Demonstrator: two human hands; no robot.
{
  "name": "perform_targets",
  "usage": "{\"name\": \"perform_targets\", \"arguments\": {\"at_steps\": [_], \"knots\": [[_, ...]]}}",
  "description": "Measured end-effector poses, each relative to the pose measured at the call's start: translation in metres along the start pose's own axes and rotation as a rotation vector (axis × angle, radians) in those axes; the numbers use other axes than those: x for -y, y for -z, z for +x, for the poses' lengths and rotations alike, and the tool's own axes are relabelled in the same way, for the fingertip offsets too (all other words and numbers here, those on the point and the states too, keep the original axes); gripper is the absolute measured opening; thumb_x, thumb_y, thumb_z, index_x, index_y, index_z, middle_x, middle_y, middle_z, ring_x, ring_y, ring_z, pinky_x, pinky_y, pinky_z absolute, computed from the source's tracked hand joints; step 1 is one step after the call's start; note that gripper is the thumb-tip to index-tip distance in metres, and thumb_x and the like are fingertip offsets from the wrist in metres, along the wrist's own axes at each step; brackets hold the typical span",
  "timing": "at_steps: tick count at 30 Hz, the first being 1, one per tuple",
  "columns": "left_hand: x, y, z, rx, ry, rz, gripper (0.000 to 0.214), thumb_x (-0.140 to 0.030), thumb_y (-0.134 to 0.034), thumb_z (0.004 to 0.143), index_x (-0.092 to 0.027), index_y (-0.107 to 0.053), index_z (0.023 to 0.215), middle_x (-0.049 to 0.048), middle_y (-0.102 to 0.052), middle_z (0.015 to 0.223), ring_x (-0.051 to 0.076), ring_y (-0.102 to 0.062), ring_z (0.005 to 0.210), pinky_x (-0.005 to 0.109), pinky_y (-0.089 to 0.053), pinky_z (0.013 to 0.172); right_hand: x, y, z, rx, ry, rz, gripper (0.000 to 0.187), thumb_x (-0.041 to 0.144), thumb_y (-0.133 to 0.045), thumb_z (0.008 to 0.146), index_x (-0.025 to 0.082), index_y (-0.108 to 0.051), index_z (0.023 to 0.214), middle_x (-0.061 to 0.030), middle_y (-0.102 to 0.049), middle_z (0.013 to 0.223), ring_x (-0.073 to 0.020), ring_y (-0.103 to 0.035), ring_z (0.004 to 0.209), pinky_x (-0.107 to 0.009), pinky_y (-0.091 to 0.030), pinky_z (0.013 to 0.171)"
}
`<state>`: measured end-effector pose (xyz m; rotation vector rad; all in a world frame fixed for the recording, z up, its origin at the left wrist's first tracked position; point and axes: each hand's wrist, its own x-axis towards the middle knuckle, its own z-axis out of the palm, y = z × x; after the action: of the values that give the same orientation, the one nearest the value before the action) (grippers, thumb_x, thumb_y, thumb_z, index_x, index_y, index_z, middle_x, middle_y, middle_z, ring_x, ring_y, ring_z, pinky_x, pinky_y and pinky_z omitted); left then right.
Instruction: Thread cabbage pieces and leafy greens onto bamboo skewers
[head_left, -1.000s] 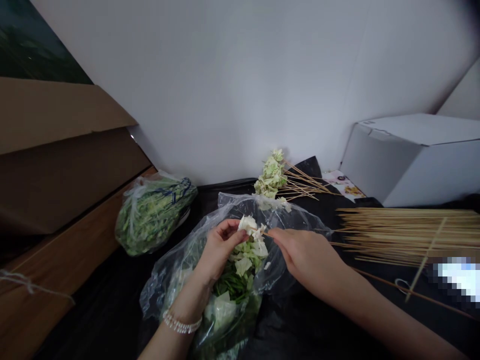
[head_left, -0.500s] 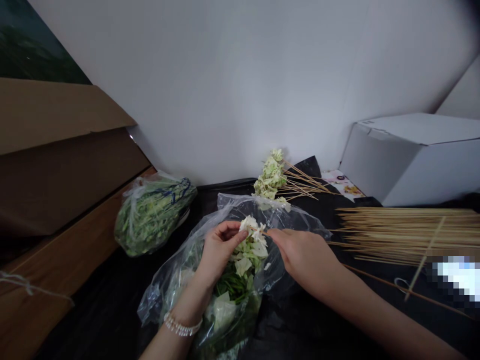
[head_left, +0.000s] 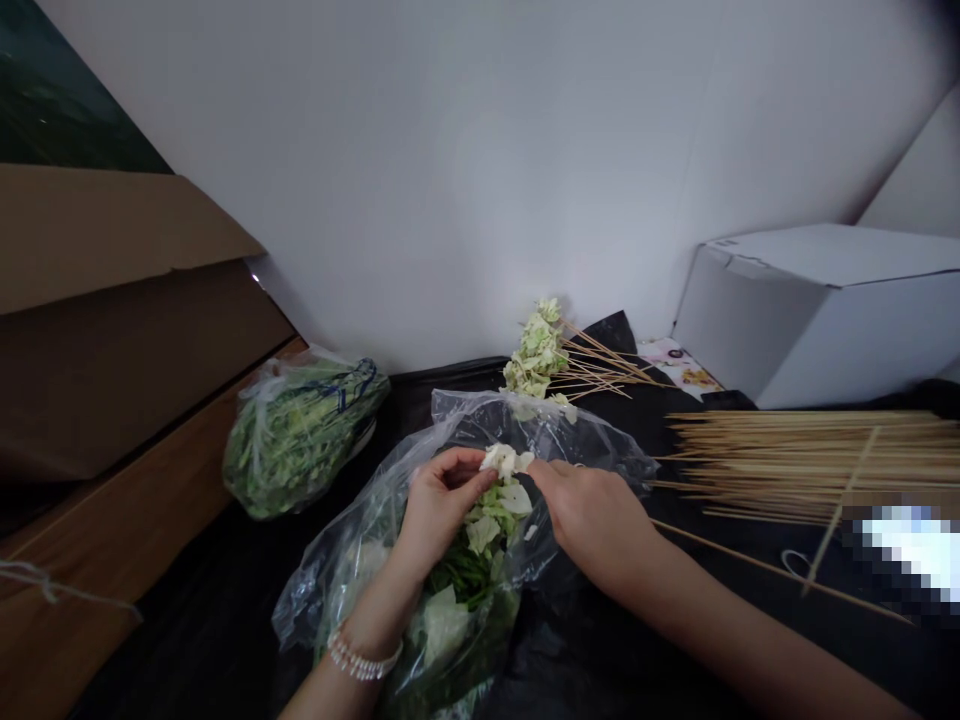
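Observation:
Pale cabbage leaf pieces are pinched between the thumb and fingers of my left hand, which wears a beaded bracelet. Against their right side, my right hand is closed on a thin bamboo skewer, now mostly hidden by the fingers. Directly below both hands lies an opened clear plastic bag holding loose cabbage leaves and dark green stems. Beyond the bag, a pile of threaded cabbage skewers rests with its sticks pointing right.
Many bare bamboo skewers lie at the right, beside a lit, blurred-out screen. A tied bag of greens sits at the left near a cardboard box. A white box stands at the back right, against the wall.
My right hand has come closer to my left, and the short stretch of skewer between them is now covered. The leaf pieces are bunched tighter. The view has shifted slightly.

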<state>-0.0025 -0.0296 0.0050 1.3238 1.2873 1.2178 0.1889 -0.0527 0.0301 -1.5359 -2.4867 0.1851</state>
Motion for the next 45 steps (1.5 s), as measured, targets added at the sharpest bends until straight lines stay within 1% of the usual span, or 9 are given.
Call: {"name": "perform_targets", "arguments": {"at_steps": [13, 18, 20, 22, 25, 31, 36, 40, 45], "knots": [[0.000, -0.004, -0.002, 0.098, -0.050, 0.064, 0.023, -0.028, -0.081, 0.067, -0.017, -0.071, 0.085, 0.0044, -0.075, 0.081, 0.018, -0.069, 0.073, 0.029, -0.055, 0.072, -0.003, -0.005, 0.004, 0.082, -0.004, 0.069, 0.030, 0.005, -0.039, 0.090, 0.016, -0.058, 0.111, -0.0089, -0.073, 0.089, -0.0227, -0.069, 0.078, -0.030, -0.036, 0.059], [0.000, -0.007, -0.003, 0.050, -0.074, 0.030, 0.035, -0.028, -0.078, 0.071, -0.022, -0.057, 0.098, 0.0030, -0.072, 0.089, 0.019, -0.069, 0.081, 0.031, -0.055, 0.075, -0.012, 0.000, 0.007, 0.021, -0.073, 0.064, 0.028, 0.011, -0.037, 0.095, 0.016, -0.058, 0.113, -0.0098, -0.073, 0.091, -0.0224, -0.068, 0.080, -0.029, -0.032, 0.058], [0.003, -0.006, -0.002, 0.074, -0.111, 0.167, 0.026, -0.026, -0.076, 0.072, -0.021, -0.056, 0.088, 0.0029, -0.069, 0.089, 0.018, -0.067, 0.080, 0.031, -0.053, 0.073, -0.017, 0.002, 0.008, -0.033, -0.092, 0.063, 0.026, 0.012, -0.037, 0.096, 0.017, -0.058, 0.111, -0.0090, -0.072, 0.091, -0.0214, -0.068, 0.083, -0.029, -0.030, 0.059], [0.007, -0.005, -0.002, 0.152, -0.175, 0.421, 0.019, -0.021, -0.075, 0.070, -0.020, -0.060, 0.080, 0.0034, -0.066, 0.087, 0.019, -0.063, 0.079, 0.032, -0.051, 0.073, -0.021, 0.002, 0.008, -0.067, -0.088, 0.070, 0.025, 0.014, -0.037, 0.097, 0.018, -0.058, 0.109, -0.0078, -0.072, 0.090, -0.0205, -0.067, 0.082, -0.029, -0.029, 0.058], [0.011, -0.007, -0.003, 0.241, -0.304, 0.760, 0.018, -0.015, -0.075, 0.066, -0.021, -0.068, 0.081, 0.0046, -0.064, 0.089, 0.023, -0.061, 0.088, 0.036, -0.047, 0.081, -0.021, 0.002, 0.007, -0.088, -0.080, 0.077, 0.024, 0.015, -0.037, 0.098, 0.019, -0.059, 0.109, -0.0066, -0.072, 0.089, -0.0197, -0.066, 0.079, -0.029, -0.026, 0.056], [0.017, -0.011, -0.006, 0.287, -0.417, 1.028, 0.017, -0.011, -0.064, 0.073, -0.020, -0.070, 0.086, 0.0081, -0.066, 0.093, 0.027, -0.060, 0.093, 0.042, -0.045, 0.089, -0.016, 0.005, 0.004, -0.061, -0.074, 0.084, 0.027, 0.016, -0.036, 0.098, 0.018, -0.059, 0.112, -0.0077, -0.072, 0.089, -0.0207, -0.067, 0.081, -0.029, -0.028, 0.057], [0.013, -0.009, -0.005, 0.232, -0.395, 0.844, 0.011, -0.013, -0.059, 0.078, -0.021, -0.065, 0.077, 0.0068, -0.069, 0.091, 0.024, -0.063, 0.092, 0.038, -0.045, 0.089, -0.017, 0.008, 0.003, -0.079, -0.063, 0.093, 0.028, 0.014, -0.037, 0.097, 0.018, -0.059, 0.112, -0.0075, -0.071, 0.088, -0.0195, -0.066, 0.079, -0.028, -0.028, 0.057], [0.006, -0.004, 0.000, 0.073, -0.149, 0.433, 0.007, -0.025, -0.061, 0.080, -0.019, -0.062, 0.075, 0.0063, -0.070, 0.097, 0.019, -0.065, 0.083, 0.029, -0.049, 0.075, -0.019, 0.007, 0.002, -0.124, -0.032, 0.139, 0.029, 0.013, -0.038, 0.094, 0.018, -0.060, 0.113, -0.0066, -0.071, 0.087, -0.0186, -0.064, 0.077, -0.028, -0.029, 0.058], [0.001, -0.001, 0.003, -0.075, 0.037, 0.079, 0.022, -0.038, -0.069, 0.075, -0.020, -0.059, 0.078, -0.0048, -0.056, 0.066, 0.012, -0.054, 0.061, 0.023, -0.049, 0.059, -0.023, 0.008, 0.001, -0.157, 0.007, 0.237, 0.030, 0.013, -0.038, 0.093, 0.018, -0.062, 0.110, -0.0050, -0.068, 0.081, -0.0166, -0.061, 0.072, -0.027, -0.030, 0.060]]}}
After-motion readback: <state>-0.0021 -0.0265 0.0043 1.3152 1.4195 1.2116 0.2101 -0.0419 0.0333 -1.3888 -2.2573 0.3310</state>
